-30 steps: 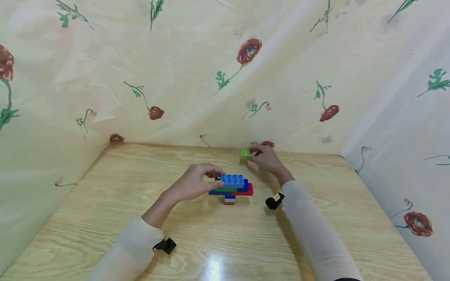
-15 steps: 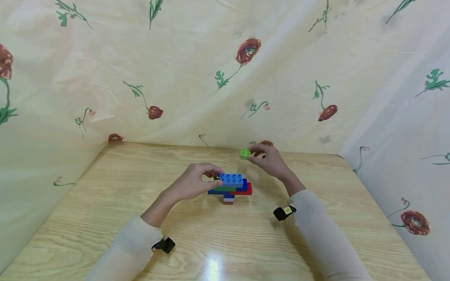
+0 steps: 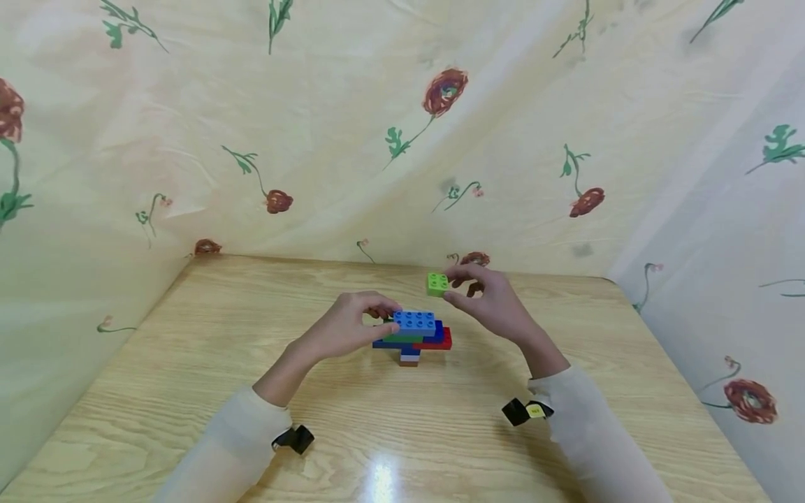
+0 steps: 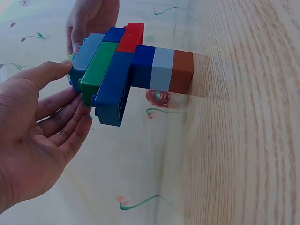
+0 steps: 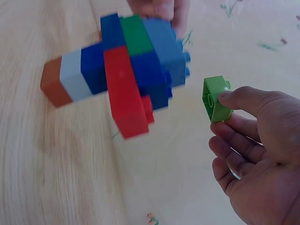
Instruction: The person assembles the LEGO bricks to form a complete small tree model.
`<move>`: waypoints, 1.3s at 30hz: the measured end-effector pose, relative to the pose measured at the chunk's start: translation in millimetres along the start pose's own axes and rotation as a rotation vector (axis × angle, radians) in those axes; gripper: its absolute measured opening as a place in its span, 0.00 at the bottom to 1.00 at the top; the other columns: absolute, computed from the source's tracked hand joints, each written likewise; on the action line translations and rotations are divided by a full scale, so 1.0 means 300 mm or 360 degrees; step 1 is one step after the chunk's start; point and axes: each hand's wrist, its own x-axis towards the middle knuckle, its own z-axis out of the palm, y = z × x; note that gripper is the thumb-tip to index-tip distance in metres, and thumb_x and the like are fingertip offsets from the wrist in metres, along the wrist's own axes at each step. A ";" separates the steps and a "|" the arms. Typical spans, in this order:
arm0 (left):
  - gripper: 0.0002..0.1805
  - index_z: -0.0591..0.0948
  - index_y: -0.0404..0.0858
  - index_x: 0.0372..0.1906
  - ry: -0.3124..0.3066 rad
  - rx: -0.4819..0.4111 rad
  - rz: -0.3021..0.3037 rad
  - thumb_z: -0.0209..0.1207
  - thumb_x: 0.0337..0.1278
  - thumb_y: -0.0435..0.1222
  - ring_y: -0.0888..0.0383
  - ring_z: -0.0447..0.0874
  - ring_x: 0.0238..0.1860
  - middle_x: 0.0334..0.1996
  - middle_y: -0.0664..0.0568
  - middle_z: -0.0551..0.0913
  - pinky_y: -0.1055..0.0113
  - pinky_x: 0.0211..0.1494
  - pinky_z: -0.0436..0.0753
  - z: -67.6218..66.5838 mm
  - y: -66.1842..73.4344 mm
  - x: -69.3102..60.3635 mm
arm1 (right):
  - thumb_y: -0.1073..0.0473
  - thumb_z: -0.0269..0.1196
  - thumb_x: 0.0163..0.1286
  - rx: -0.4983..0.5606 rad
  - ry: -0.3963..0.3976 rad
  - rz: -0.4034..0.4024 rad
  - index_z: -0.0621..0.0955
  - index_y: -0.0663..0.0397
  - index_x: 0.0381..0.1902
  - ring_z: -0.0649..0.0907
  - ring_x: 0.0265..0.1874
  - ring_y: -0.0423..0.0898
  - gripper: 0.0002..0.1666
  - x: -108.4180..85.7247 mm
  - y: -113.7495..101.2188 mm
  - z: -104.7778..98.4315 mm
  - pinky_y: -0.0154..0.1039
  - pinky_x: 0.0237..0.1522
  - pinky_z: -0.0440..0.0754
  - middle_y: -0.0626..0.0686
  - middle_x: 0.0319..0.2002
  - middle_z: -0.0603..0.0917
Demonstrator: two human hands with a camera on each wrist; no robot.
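Observation:
A stack of toy building bricks stands upright on the table, narrow below and wide above. Its foot is a brown brick (image 4: 182,72), then a pale one and a dark blue one. Above them sit a red brick (image 5: 123,89), a green brick (image 4: 99,65) and more dark blue. On top lies a light blue brick (image 3: 416,321), whose left end my left hand (image 3: 342,327) pinches between thumb and fingers. My right hand (image 3: 493,302) pinches a small lime green brick (image 3: 437,283), held in the air behind the stack, studs up. In the right wrist view its hollow underside shows.
The wooden table (image 3: 352,426) ends at the back against a flowered cloth (image 3: 314,140), which also rises at both sides. A black camera (image 3: 294,439) is strapped at the left wrist, another black camera (image 3: 517,412) at the right.
My right hand has lifted the lime green brick off the back of the table and drawn it nearer, towards the stack. My left hand has stayed in place on the stack.

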 end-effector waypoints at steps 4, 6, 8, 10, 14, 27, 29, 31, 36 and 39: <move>0.19 0.85 0.42 0.59 0.0007 0.0004 -0.0007 0.66 0.67 0.42 0.57 0.83 0.49 0.51 0.52 0.88 0.47 0.60 0.84 -0.004 0.003 -0.001 | 0.57 0.71 0.69 -0.0003 -0.0011 -0.0080 0.84 0.49 0.57 0.81 0.47 0.46 0.19 -0.021 -0.037 0.017 0.36 0.47 0.81 0.50 0.51 0.87; 0.19 0.85 0.42 0.59 0.0009 0.0011 -0.0005 0.67 0.67 0.42 0.57 0.83 0.49 0.51 0.52 0.88 0.47 0.60 0.84 -0.005 0.004 -0.001 | 0.58 0.71 0.69 0.0010 -0.0021 -0.0114 0.84 0.48 0.57 0.81 0.47 0.45 0.19 -0.029 -0.051 0.029 0.39 0.48 0.82 0.49 0.51 0.87; 0.19 0.85 0.42 0.59 0.0012 0.0013 0.0002 0.66 0.67 0.42 0.58 0.83 0.48 0.51 0.52 0.89 0.47 0.60 0.84 -0.006 0.004 0.000 | 0.58 0.71 0.69 0.0027 -0.0033 -0.0131 0.84 0.47 0.56 0.81 0.47 0.45 0.19 -0.038 -0.064 0.041 0.42 0.48 0.82 0.49 0.52 0.87; 0.18 0.85 0.41 0.59 0.0010 0.0011 0.0013 0.67 0.67 0.42 0.58 0.84 0.48 0.51 0.52 0.89 0.48 0.59 0.84 -0.006 0.003 0.001 | 0.58 0.71 0.68 0.0043 -0.0045 -0.0138 0.85 0.47 0.56 0.81 0.47 0.44 0.18 -0.049 -0.074 0.053 0.45 0.49 0.83 0.48 0.53 0.87; 0.19 0.84 0.41 0.59 -0.0001 0.0003 0.0031 0.67 0.67 0.42 0.57 0.84 0.48 0.52 0.51 0.88 0.48 0.59 0.85 -0.002 0.000 0.004 | 0.58 0.72 0.68 0.0044 -0.0059 -0.0153 0.85 0.47 0.55 0.81 0.45 0.45 0.18 -0.074 -0.081 0.075 0.42 0.49 0.82 0.47 0.53 0.87; 0.20 0.84 0.40 0.60 0.0025 0.0002 0.0034 0.67 0.67 0.42 0.56 0.83 0.49 0.53 0.51 0.88 0.47 0.59 0.84 -0.005 0.011 -0.005 | 0.59 0.73 0.66 -0.0005 -0.0068 -0.0196 0.85 0.48 0.55 0.83 0.44 0.52 0.19 -0.089 -0.085 0.107 0.45 0.48 0.82 0.47 0.50 0.88; 0.21 0.83 0.41 0.61 0.0051 0.0002 0.0051 0.67 0.67 0.43 0.55 0.83 0.50 0.55 0.51 0.88 0.47 0.59 0.83 -0.001 0.015 -0.004 | 0.60 0.73 0.66 -0.0012 -0.0062 -0.0206 0.85 0.49 0.55 0.82 0.44 0.52 0.19 -0.090 -0.086 0.107 0.43 0.48 0.82 0.47 0.50 0.88; 0.22 0.83 0.42 0.62 0.0082 -0.0010 0.0070 0.66 0.67 0.44 0.54 0.83 0.52 0.56 0.52 0.87 0.46 0.60 0.83 0.004 0.020 -0.001 | 0.60 0.73 0.66 -0.0017 -0.0058 -0.0216 0.85 0.49 0.54 0.82 0.44 0.52 0.19 -0.091 -0.086 0.107 0.43 0.47 0.82 0.47 0.49 0.88; 0.21 0.83 0.43 0.61 0.0149 -0.0046 0.0102 0.66 0.68 0.44 0.52 0.84 0.53 0.53 0.53 0.88 0.45 0.60 0.82 0.016 0.031 0.007 | 0.61 0.73 0.67 -0.0015 -0.0061 -0.0233 0.85 0.49 0.55 0.81 0.44 0.49 0.19 -0.092 -0.090 0.109 0.46 0.48 0.83 0.47 0.49 0.88; 0.19 0.84 0.43 0.60 0.0166 -0.0038 0.0108 0.66 0.67 0.43 0.54 0.84 0.52 0.51 0.54 0.88 0.50 0.58 0.83 0.018 0.036 0.008 | 0.60 0.73 0.67 -0.0020 -0.0059 -0.0231 0.85 0.48 0.55 0.81 0.44 0.45 0.19 -0.092 -0.092 0.110 0.45 0.48 0.83 0.47 0.49 0.88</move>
